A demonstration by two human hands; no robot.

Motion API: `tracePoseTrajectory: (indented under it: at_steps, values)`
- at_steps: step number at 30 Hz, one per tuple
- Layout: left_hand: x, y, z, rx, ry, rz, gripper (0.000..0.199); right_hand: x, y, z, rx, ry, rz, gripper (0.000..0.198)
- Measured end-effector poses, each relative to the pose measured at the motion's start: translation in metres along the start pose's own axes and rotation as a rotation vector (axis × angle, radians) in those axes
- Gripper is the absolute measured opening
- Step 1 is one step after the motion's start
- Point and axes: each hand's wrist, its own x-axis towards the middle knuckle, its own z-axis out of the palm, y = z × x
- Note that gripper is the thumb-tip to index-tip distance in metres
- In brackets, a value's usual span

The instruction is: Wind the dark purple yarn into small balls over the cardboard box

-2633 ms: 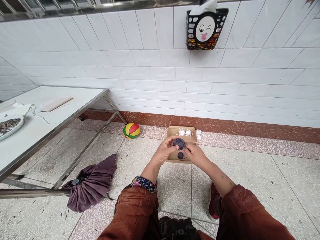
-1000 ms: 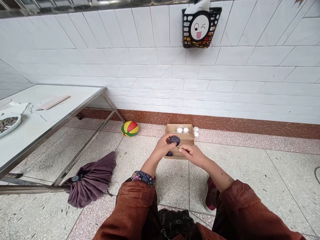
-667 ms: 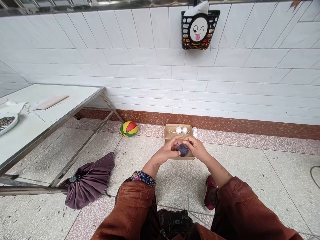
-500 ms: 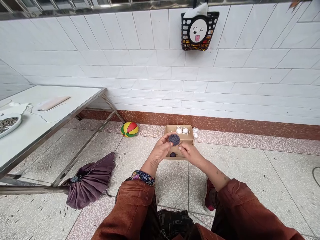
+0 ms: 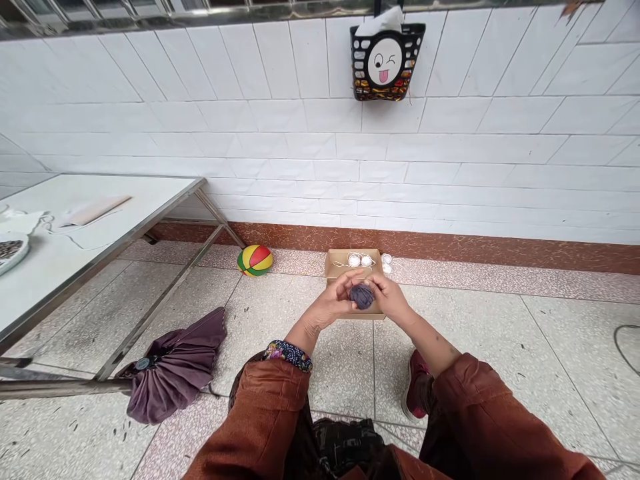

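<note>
Bare left hand (image 5: 334, 300): curled, gripping, turned rightward.
Bare right hand (image 5: 391, 297): curled inward, just beside the left.
Rust-brown-sleeved left arm (image 5: 263, 413): extended forward, angled rightward.
Rust-brown-sleeved right arm (image 5: 493, 403): extended forward, angled leftward.

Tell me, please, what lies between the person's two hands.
A dark yarn ball is between the left hand and right hand, seen in the head view.

Dressed in rust-brown sleeves (image 5: 260, 427) with broad cuffs (image 5: 465, 380); wearing a dark floral band (image 5: 289, 355), speckled white and pink, at the left cuff, dark trousers (image 5: 436, 437), black cloth (image 5: 345, 441) with grey markings, and a deep-red shoe (image 5: 415, 390) with a pale edge.
</note>
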Motion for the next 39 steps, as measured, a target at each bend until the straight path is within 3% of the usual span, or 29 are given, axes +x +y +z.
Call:
tracePoseTrajectory:
  at_steps: [4,7,10,12,15,17,19,21,23,25,27,30,32,34,36,39]
  values:
    - [0.01,-0.001,-0.006,0.054,0.287,0.053,0.045,-0.012,-0.002,0.013,-0.051,-0.198,-0.042,0.024]
    - [0.015,0.001,-0.013,0.185,0.429,0.033,0.043,-0.017,-0.018,0.009,-0.027,-0.312,-0.145,0.028]
    - [0.015,0.002,-0.015,0.369,0.401,0.009,0.047,-0.015,-0.031,-0.004,0.068,-0.291,-0.161,0.027]
    - [0.011,0.004,-0.013,0.421,0.302,-0.039,0.057,-0.011,-0.032,-0.011,0.13,-0.209,-0.091,0.027]
    - [0.003,0.007,-0.005,0.26,0.034,-0.112,0.079,-0.004,-0.022,-0.013,0.177,-0.064,0.021,0.03]
    - [0.0,0.011,-0.002,0.09,-0.062,-0.081,0.086,-0.002,-0.014,-0.008,0.14,-0.001,0.051,0.033]
    - [0.001,0.014,-0.002,-0.016,0.016,-0.009,0.079,-0.005,-0.009,0.0,0.059,-0.005,0.052,0.035]
    - [0.006,0.015,-0.008,-0.013,0.209,0.053,0.062,-0.011,-0.011,0.008,-0.012,-0.115,0.009,0.035]
    - [0.012,0.013,-0.014,0.093,0.395,0.054,0.05,-0.019,-0.018,0.012,-0.044,-0.291,-0.083,0.034]
    - [0.016,0.01,-0.019,0.255,0.492,0.024,0.047,-0.024,-0.029,0.011,-0.037,-0.405,-0.164,0.032]
    - [0.017,0.007,-0.019,0.437,0.465,0.019,0.049,-0.023,-0.036,0.003,-0.003,-0.366,-0.181,0.032]
    - [0.012,0.004,-0.01,0.563,0.262,0.014,0.06,-0.01,-0.034,-0.012,0.06,-0.109,-0.103,0.032]
    - [0.008,0.004,-0.003,0.468,0.091,-0.027,0.078,0.002,-0.021,-0.017,0.06,0.046,-0.039,0.03]
    - [0.005,0.005,0.0,0.297,-0.033,-0.04,0.093,0.012,-0.005,-0.016,0.013,0.103,0.016,0.028]
    - [0.005,0.005,-0.002,0.152,-0.022,-0.007,0.09,0.016,0.009,-0.009,-0.058,0.064,0.077,0.025]
    - [0.012,0.004,-0.012,0.067,0.216,0.045,0.059,0.012,0.014,0.008,-0.148,-0.099,0.113,0.022]
